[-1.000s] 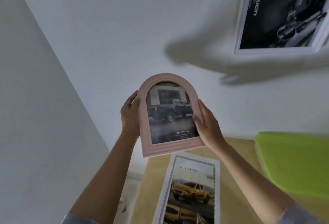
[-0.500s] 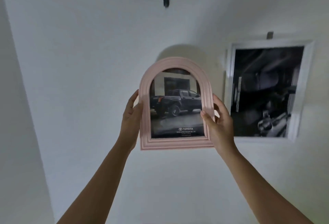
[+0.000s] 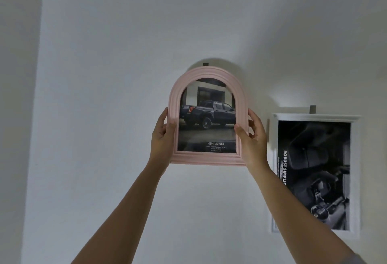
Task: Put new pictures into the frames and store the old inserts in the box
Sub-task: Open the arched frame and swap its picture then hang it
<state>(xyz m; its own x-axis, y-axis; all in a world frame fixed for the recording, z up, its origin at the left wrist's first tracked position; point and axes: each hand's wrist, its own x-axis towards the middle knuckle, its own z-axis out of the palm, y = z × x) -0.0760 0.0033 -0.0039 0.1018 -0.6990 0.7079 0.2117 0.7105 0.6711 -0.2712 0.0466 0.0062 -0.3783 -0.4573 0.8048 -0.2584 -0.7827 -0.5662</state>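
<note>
The pink arched frame [image 3: 206, 73] has risen — its top now just under the wall hook [image 3: 206, 63].

Pink arched frame [image 3: 206, 160], truck picture [image 3: 207, 117] inside, gripped by left hand [image 3: 162, 139] and right hand [image 3: 252, 140] against wall [image 3: 104, 96]; hook [image 3: 206, 63] above; white frame [image 3: 354, 177] right.

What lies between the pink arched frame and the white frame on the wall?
In the head view, the right hand, gripping the pink arched frame's right edge, then a narrow strip of bare wall before the white frame.
</note>
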